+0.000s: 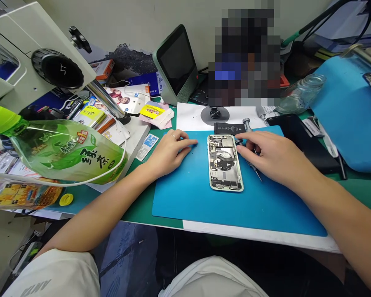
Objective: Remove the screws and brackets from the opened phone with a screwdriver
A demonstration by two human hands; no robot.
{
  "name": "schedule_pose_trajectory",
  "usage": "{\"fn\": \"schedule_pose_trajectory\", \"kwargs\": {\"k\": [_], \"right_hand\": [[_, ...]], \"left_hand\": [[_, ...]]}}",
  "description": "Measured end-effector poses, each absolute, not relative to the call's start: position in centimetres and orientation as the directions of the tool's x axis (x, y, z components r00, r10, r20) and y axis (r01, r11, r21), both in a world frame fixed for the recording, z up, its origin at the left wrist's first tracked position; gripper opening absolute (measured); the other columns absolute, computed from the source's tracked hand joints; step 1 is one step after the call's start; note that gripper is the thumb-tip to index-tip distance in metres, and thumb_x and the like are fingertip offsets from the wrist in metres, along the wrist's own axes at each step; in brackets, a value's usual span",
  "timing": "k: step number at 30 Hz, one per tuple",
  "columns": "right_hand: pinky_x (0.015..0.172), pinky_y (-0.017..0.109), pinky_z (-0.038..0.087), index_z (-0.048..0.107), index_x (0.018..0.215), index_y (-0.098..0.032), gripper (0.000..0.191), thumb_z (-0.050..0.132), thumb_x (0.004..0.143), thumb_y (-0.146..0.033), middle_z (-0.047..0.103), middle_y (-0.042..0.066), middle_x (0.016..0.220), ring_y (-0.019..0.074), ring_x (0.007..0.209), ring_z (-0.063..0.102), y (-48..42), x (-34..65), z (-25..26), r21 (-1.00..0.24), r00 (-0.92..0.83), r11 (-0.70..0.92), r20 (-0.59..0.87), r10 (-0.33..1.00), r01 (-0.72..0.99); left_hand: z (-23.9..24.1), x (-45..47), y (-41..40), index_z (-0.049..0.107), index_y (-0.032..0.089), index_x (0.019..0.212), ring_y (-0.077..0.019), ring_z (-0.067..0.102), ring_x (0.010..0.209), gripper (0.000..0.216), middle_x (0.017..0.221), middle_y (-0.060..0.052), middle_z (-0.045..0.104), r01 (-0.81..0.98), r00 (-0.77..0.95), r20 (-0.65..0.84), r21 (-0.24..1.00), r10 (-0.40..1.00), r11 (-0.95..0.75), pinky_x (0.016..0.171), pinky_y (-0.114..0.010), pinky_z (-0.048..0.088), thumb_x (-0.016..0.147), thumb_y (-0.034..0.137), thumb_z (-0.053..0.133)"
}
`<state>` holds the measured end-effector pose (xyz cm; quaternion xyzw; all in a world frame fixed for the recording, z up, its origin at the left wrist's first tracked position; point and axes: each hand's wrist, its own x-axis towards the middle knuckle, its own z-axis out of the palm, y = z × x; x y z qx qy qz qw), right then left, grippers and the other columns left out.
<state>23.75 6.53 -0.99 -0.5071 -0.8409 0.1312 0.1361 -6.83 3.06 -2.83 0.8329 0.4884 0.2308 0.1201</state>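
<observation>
An opened phone [225, 162] with its insides showing lies face up on a blue work mat [204, 198]. My left hand [170, 150], a ring on one finger, rests on the mat just left of the phone, fingers loosely curled and pointing at it, holding nothing. My right hand [270, 154] lies at the phone's right edge. Its fingers are closed around a thin screwdriver [255, 169], whose shaft sticks out below the hand. A black battery [229, 128] lies just beyond the phone's top end.
A green tea bottle [62, 150] lies at the left in front of a microscope stand [34, 49]. A small screen [176, 62] stands at the back. A glass jar [299, 93], a dark phone [299, 134] and a blue pad [346, 111] are at the right.
</observation>
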Motion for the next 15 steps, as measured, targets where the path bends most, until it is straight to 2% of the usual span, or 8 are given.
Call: {"fn": "schedule_pose_trajectory", "kwargs": {"k": [7,15], "right_hand": [[0.067,0.033,0.039,0.071,0.127,-0.019,0.047,0.049,0.099,-0.049,0.069,0.009,0.087,0.0226,0.082,0.060,6.50,23.66,-1.13,-0.351,-0.449,0.457,0.109,0.887,0.817],[0.068,0.032,0.038,0.070,0.128,-0.020,0.045,0.051,0.098,-0.048,0.070,0.007,0.088,0.0220,0.083,0.060,6.56,23.75,-1.27,-0.362,-0.442,0.454,0.121,0.889,0.814]], "left_hand": [[-2.50,-6.31,3.62,0.072,0.019,0.102,-0.0227,0.060,0.106,0.011,0.108,-0.006,0.064,0.754,0.361,0.243,0.493,0.900,-0.435,0.093,-0.036,0.051,0.103,0.018,0.061],[-2.74,-6.55,3.37,0.069,0.019,0.102,-0.0244,0.058,0.108,0.009,0.110,-0.006,0.065,0.767,0.322,0.240,0.500,0.916,-0.401,0.095,-0.038,0.049,0.103,0.017,0.060]]}}
